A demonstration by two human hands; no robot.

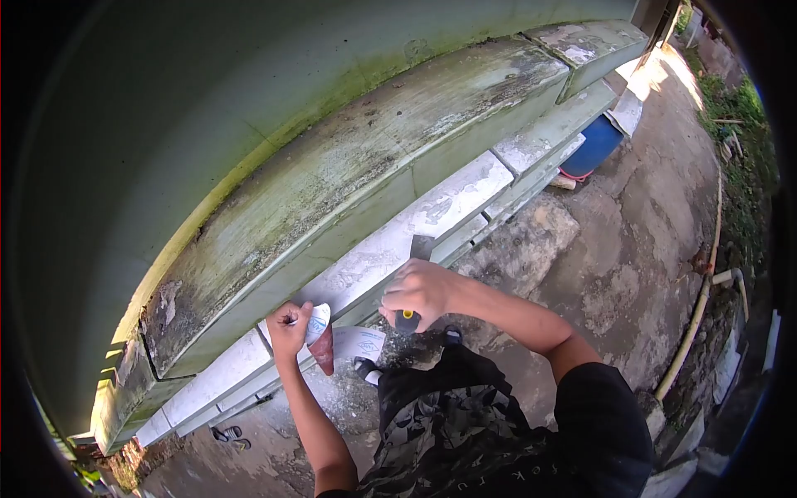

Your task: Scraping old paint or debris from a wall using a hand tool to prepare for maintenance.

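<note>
My right hand [416,292] grips a putty knife by its dark handle [407,322], which shows a yellow ring at the butt. The knife's flat metal blade [422,247] points away from me, over the edge of a whitish, patchy lower ledge [373,252]; whether it touches cannot be told. My left hand [288,330] is at the same ledge, further left, pinching a curled sheet of sandpaper [321,348]. The sheet's red-brown grit side and white printed backing both show, with a loose flap [361,343] hanging towards my feet.
Above the lower ledge juts a thicker, mossy concrete ledge [373,137] against a green wall [205,93]. A blue plastic barrel [591,146] stands beyond, to the right. Sandals [229,434] lie on the concrete ground at lower left. A long pipe [688,336] runs along the right.
</note>
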